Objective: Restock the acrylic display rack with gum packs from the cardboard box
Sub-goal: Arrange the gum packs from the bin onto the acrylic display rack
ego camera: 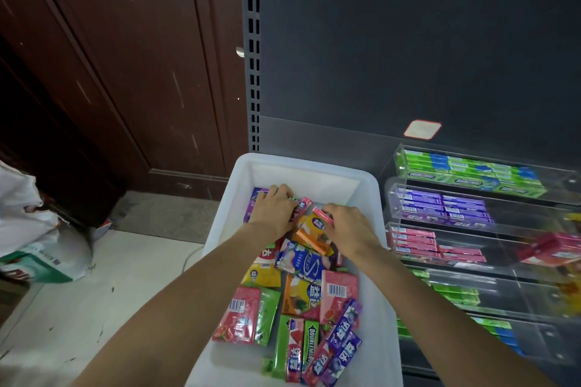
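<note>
I see both hands down in the white plastic bin at the center of the frame, which holds the loose gum packs; it is a plastic tub, not cardboard. My left hand lies knuckles-up at the far end of the pile, fingers curled down onto packs there, over a purple pack; I cannot tell whether it actually grips one. My right hand pinches a slim pink pack at its fingertips, just above an orange pack and touching it. Below the hands, packs in red, green, yellow, blue and purple lie jumbled toward the bottom of the frame. The acrylic display rack stands at the right, just beside the bin, its clear tiers stepping down: green packs on the top tier, purple on the next, pink on the 3rd, green lower. A brown door fills the upper left, and a white bag sits at the left edge.
</note>
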